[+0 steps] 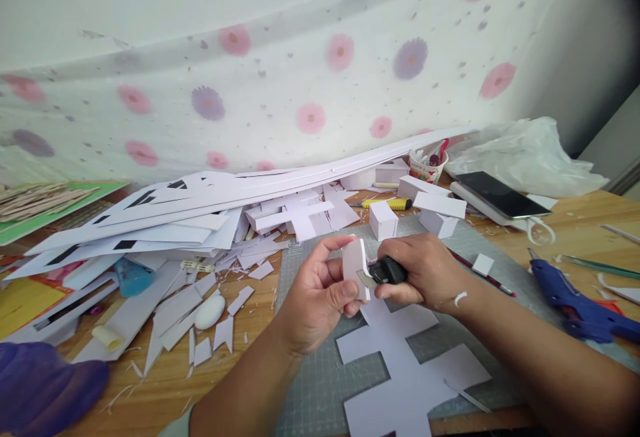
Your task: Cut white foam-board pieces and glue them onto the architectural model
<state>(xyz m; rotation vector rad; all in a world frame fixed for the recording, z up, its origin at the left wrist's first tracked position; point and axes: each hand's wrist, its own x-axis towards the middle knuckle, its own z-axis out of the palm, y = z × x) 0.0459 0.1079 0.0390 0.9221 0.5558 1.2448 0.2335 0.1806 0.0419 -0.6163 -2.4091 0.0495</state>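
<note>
My left hand (pixel 320 290) grips a small white foam board piece (pixel 354 260) upright between thumb and fingers. In my right hand (pixel 420 267) is a black utility knife (pixel 389 270), its blade touching the right edge of that piece. Both hands are above a grey cutting mat (pixel 310 384). Below them on the mat lies a larger white cut-out (pixel 405 364) with several square tabs. A thin white sliver clings to my right wrist.
White offcuts (pixel 190 310) and long board sheets (pixel 200 217) cover the left and back. Small white boxes (pixel 383 220) and a yellow cutter (pixel 387 204) are behind the hands. At right are a blue glue gun (pixel 575 297), a pencil (pixel 480 270) and a phone (pixel 503 194).
</note>
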